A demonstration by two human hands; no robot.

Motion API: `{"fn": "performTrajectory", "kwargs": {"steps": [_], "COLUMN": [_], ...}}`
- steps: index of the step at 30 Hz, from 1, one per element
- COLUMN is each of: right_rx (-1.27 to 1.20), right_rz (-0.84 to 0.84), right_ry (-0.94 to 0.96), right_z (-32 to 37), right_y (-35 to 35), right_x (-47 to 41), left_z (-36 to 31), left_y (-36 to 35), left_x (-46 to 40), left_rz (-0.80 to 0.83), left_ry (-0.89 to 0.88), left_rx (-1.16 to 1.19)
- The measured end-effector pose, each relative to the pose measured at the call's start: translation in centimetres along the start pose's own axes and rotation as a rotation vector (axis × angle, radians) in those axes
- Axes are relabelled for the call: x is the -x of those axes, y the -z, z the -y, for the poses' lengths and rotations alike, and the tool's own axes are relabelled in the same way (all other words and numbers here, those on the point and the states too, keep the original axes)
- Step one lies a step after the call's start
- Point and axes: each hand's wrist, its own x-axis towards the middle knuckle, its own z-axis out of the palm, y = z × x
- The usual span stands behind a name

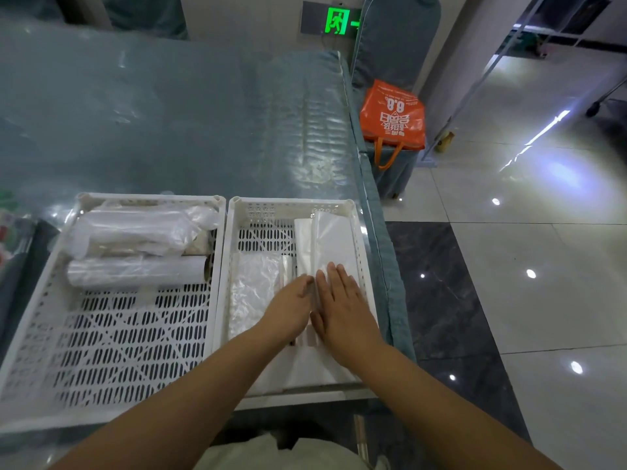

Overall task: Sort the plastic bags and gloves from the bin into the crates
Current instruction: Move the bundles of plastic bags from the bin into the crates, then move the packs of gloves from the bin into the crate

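Two white slotted crates stand side by side on the table. The left crate [112, 351] holds two rolls of clear plastic [135, 269] at its far end. The right crate [359, 252] holds a flat clear bag packet [252, 290] on its left and a stack of white folded bags [325, 239] on its right. My left hand [291, 307] and my right hand [339, 303] lie flat, palms down, side by side on the near part of the white stack, fingers extended. The bin is not in view.
The table [169, 113] is covered in clear plastic sheet; its right edge [376, 212] runs just beside the right crate. An orange shopping bag [393, 113] sits on a stool beyond that edge. Glossy tiled floor [509, 266] lies to the right.
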Motion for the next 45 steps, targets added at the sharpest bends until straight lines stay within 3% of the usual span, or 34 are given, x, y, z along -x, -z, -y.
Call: {"fn": "performTrajectory", "kwargs": {"steps": [5,9,12,23,32,35,41,45], "right_rx": [0.037,0.017,-0.080,-0.138,-0.150,-0.090,0.273,0.390], "right_rz": [-0.074,-0.275,-0.379,-0.632,-0.673,-0.589,0.008,0.287], "right_ry": [-0.017,-0.027,0.072,0.532,0.695,0.718,0.457,0.311], "right_z": [0.0,1.6,5.2,25.9,45.7,52.0,59.7,60.7], "right_y": [0.0,2.5,5.5,15.3,17.3,16.3,11.3,6.9], "right_x": [-0.5,-2.3,-4.4,-9.7,-14.0,-16.5,-24.0,-27.5], "left_z": [0.2,-0.6,-1.7,-0.2,11.1,15.3,20.1,22.5], "left_y": [3.3,7.9,12.3,31.6,51.6,56.9,63.4,64.3], "left_x": [1.8,4.5,7.2,19.6,26.5,27.3,27.0,26.5], "left_rz": [-0.076,-0.217,-0.348,-0.841,-0.904,-0.849,-0.661,-0.621], "left_ry": [-0.045,-0.116,-0.157,-0.316,-0.137,-0.094,-0.044,-0.170], "left_rx": [-0.079,-0.150,-0.241,-0.817,-0.973,-0.999,-1.103,-1.178]}}
